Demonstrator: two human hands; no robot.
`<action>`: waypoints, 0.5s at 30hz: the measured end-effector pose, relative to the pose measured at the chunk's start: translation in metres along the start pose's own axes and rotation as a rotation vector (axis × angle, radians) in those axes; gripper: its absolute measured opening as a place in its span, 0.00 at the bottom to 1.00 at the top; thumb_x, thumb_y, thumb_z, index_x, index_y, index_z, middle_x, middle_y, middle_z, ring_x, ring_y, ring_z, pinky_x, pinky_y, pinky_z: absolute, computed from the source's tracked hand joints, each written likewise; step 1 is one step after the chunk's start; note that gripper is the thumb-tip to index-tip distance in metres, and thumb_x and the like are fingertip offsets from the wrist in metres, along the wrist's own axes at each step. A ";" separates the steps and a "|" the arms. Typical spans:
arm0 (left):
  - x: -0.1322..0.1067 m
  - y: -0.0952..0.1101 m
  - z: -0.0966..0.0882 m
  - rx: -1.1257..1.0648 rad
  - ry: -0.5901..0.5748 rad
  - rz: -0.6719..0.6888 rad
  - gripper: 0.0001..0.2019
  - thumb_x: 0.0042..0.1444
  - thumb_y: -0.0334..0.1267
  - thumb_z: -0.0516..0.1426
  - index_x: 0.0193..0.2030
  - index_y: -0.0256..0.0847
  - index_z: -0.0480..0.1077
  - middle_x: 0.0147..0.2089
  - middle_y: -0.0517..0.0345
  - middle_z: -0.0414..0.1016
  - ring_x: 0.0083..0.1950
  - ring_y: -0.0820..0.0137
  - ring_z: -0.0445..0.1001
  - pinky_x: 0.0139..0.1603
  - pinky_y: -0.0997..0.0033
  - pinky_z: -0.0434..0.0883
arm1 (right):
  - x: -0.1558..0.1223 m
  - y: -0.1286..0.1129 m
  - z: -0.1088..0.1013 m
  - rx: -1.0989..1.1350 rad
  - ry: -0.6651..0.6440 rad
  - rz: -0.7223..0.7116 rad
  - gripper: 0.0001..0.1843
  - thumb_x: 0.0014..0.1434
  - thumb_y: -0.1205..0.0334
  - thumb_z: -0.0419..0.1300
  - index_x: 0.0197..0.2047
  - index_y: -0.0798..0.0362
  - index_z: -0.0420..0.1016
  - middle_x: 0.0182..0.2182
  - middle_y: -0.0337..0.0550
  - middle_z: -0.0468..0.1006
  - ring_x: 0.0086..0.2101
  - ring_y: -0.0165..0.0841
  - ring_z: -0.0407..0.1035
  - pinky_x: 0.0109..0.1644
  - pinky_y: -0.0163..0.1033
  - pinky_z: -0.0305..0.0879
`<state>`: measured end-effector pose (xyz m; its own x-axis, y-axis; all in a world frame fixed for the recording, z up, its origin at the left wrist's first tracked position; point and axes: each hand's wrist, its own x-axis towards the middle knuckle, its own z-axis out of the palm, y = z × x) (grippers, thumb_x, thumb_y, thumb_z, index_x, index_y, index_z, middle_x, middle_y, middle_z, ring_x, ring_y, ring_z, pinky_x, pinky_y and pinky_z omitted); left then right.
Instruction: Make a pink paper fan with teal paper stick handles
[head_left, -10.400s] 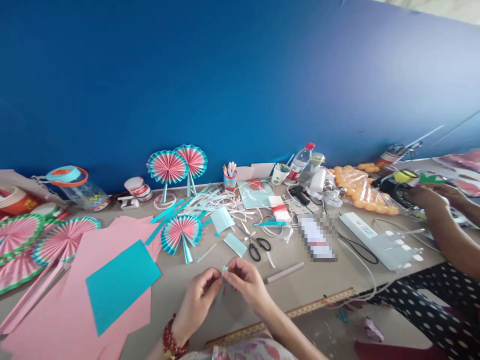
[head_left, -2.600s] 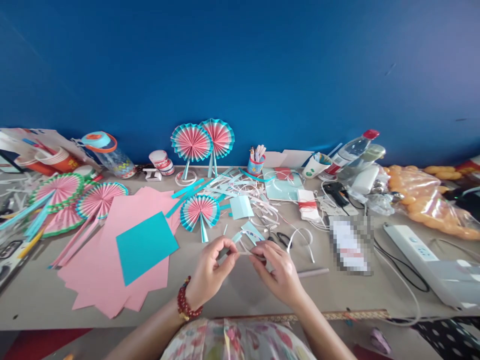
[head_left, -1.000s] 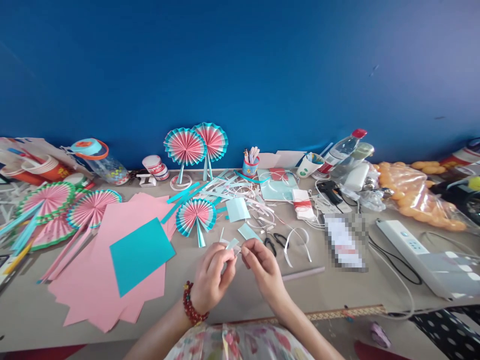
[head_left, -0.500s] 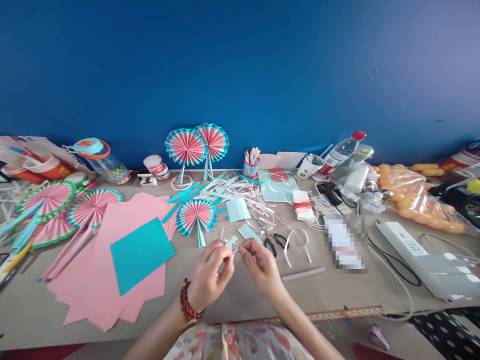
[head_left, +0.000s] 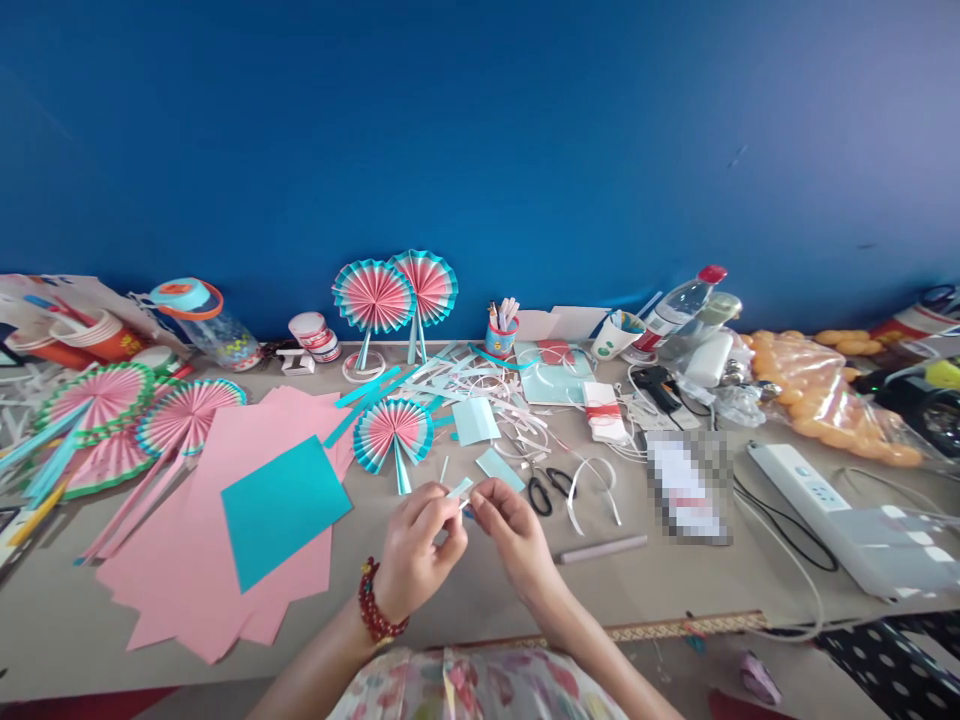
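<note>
Between thumb and fingers, my left hand (head_left: pixel 420 545) pinches a small light-blue paper strip (head_left: pixel 460 488). My right hand (head_left: pixel 517 535) has its thumb and index finger pressed together by the strip's lower end; the fingertips hide what lies between them. Just beyond the hands lie a folded paper fan (head_left: pixel 392 436) in pink and teal, a light-blue paper square (head_left: pixel 475 421) and a smaller light-blue paper piece (head_left: pixel 500 468). Scissors with black handles (head_left: pixel 551 488) rest right of that piece, near a curled white strip (head_left: pixel 596 490).
Left are pink paper sheets (head_left: pixel 180 560) under a teal sheet (head_left: pixel 285 512), and more paper fans (head_left: pixel 187 415). Two fans (head_left: pixel 375 297) lean on the blue wall. Paper scraps (head_left: pixel 465 378) cover the back middle. A glue gun (head_left: pixel 656 388) and power strip (head_left: pixel 802 490) lie right.
My right fingertips have shifted slightly left, closer to my left fingers. The left hand keeps its pinch on the paper strip. The view has turned very slightly.
</note>
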<state>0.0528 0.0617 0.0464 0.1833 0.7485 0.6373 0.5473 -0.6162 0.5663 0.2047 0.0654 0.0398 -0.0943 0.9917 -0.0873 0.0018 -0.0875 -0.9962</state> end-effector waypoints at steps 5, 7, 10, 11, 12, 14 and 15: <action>0.000 0.003 -0.005 -0.063 0.031 -0.048 0.08 0.58 0.24 0.53 0.37 0.43 0.66 0.31 0.59 0.70 0.39 0.68 0.75 0.43 0.69 0.74 | 0.005 0.006 -0.006 -0.186 0.072 -0.123 0.16 0.65 0.50 0.54 0.32 0.52 0.67 0.23 0.35 0.65 0.25 0.29 0.59 0.30 0.34 0.55; 0.000 0.002 -0.015 -0.119 0.084 -0.121 0.08 0.59 0.25 0.54 0.35 0.43 0.65 0.30 0.60 0.70 0.38 0.69 0.74 0.41 0.70 0.73 | 0.007 0.008 -0.014 -0.187 0.153 -0.122 0.16 0.66 0.50 0.53 0.31 0.51 0.66 0.24 0.35 0.66 0.26 0.31 0.61 0.31 0.35 0.59; 0.002 -0.001 -0.032 -0.284 0.132 -0.312 0.05 0.61 0.29 0.55 0.37 0.42 0.65 0.35 0.58 0.72 0.37 0.70 0.73 0.36 0.72 0.71 | 0.007 0.010 -0.027 -0.431 0.233 -0.250 0.10 0.67 0.55 0.53 0.37 0.50 0.70 0.28 0.39 0.73 0.30 0.34 0.67 0.39 0.40 0.65; 0.002 -0.002 -0.036 -0.387 0.129 -0.357 0.04 0.62 0.30 0.55 0.37 0.42 0.65 0.35 0.58 0.71 0.36 0.71 0.72 0.35 0.72 0.71 | 0.007 0.011 -0.029 -0.534 0.186 -0.339 0.08 0.67 0.58 0.54 0.38 0.49 0.72 0.31 0.41 0.76 0.33 0.36 0.69 0.46 0.44 0.65; 0.002 -0.004 -0.038 -0.493 0.124 -0.399 0.04 0.63 0.31 0.56 0.37 0.42 0.64 0.34 0.59 0.70 0.35 0.71 0.71 0.36 0.72 0.70 | 0.007 0.012 -0.031 -0.630 0.127 -0.417 0.07 0.66 0.60 0.54 0.39 0.49 0.73 0.32 0.42 0.77 0.35 0.37 0.70 0.53 0.48 0.64; 0.002 -0.006 -0.039 -0.680 0.112 -0.451 0.04 0.64 0.32 0.56 0.37 0.42 0.64 0.31 0.61 0.67 0.35 0.72 0.70 0.38 0.70 0.71 | 0.009 0.017 -0.033 -0.776 0.001 -0.525 0.07 0.65 0.64 0.57 0.39 0.47 0.76 0.31 0.42 0.78 0.37 0.39 0.71 0.60 0.54 0.58; 0.001 -0.007 -0.038 -0.744 0.107 -0.472 0.05 0.64 0.33 0.56 0.36 0.42 0.64 0.29 0.62 0.65 0.35 0.72 0.69 0.40 0.69 0.71 | 0.011 0.019 -0.034 -0.824 -0.046 -0.544 0.06 0.64 0.64 0.58 0.39 0.47 0.78 0.32 0.43 0.79 0.37 0.40 0.71 0.61 0.56 0.58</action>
<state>0.0179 0.0576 0.0630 -0.0245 0.9609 0.2760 -0.1332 -0.2767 0.9517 0.2373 0.0774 0.0193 -0.3262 0.8714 0.3665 0.6377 0.4890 -0.5952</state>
